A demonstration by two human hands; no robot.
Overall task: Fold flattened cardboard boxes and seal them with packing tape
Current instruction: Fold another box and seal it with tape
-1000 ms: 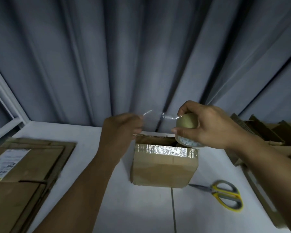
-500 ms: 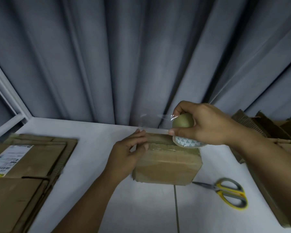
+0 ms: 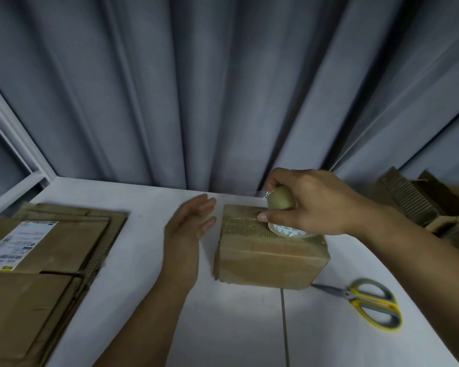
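**Top seam taping: risks**

Right hand (image 3: 310, 205) grips the tape roll (image 3: 280, 198), which rests on top of the small cardboard box (image 3: 268, 258) mid-surface (image 3: 236, 327). Left hand (image 3: 190, 226) is relaxed and empty, just beside the box and apart from it. Likely risk: with the box unbraced, pulling the roll may drag it or wrinkle the strip.

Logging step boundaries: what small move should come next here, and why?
Probably the left hand presses the tape strip onto the cardboard box: it hovers open beside the box, while the right hand holds the tape roll on the box top.
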